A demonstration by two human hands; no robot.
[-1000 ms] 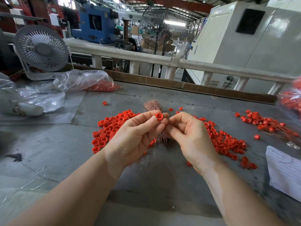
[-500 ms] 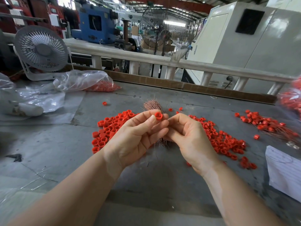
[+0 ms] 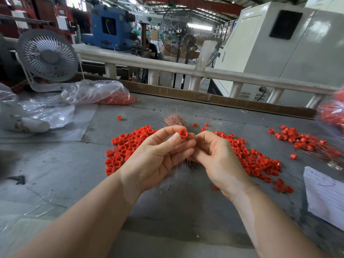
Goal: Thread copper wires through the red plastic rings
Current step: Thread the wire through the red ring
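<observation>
Left hand [image 3: 156, 155] pinches one red ring [image 3: 183, 133] between thumb tip and fingertips, bore turned toward the right hand [image 3: 216, 155], likely so the hole faces the incoming wire. Left grip: curled tight round the ring, other fingers loosely bent under it. Right grip: thumb and forefinger closed together just beside the ring, as if on a single strand; the strand itself is too thin to make out, so whether it holds one I cannot tell for sure. Both hands are raised above the copper wire bundle [image 3: 176, 121], which lies on the tabletop [image 3: 55, 164] with its fanned end sticking out behind the ring and the rest hidden under the hands. Presumably kept there so the next strand is a short reach.

Loose ring pile [image 3: 128, 146] sits left of the bundle, and more loose rings [image 3: 256, 161] spread right of it, so supply is within reach on either side. Finished pieces [image 3: 305, 140], rings with wires trailing out, lie well right of the bundle, set apart from the unthreaded stock. Plastic bag [image 3: 96, 94] with more red rings is far left behind the bundle, a desk fan [image 3: 47, 58] behind that. White paper [image 3: 323, 196] at the right edge.

Step in hand looks like lining up wire tip with bore; threading not visibly done yet. Small hole, thin strand: a miss or a bent tip is the risk.
</observation>
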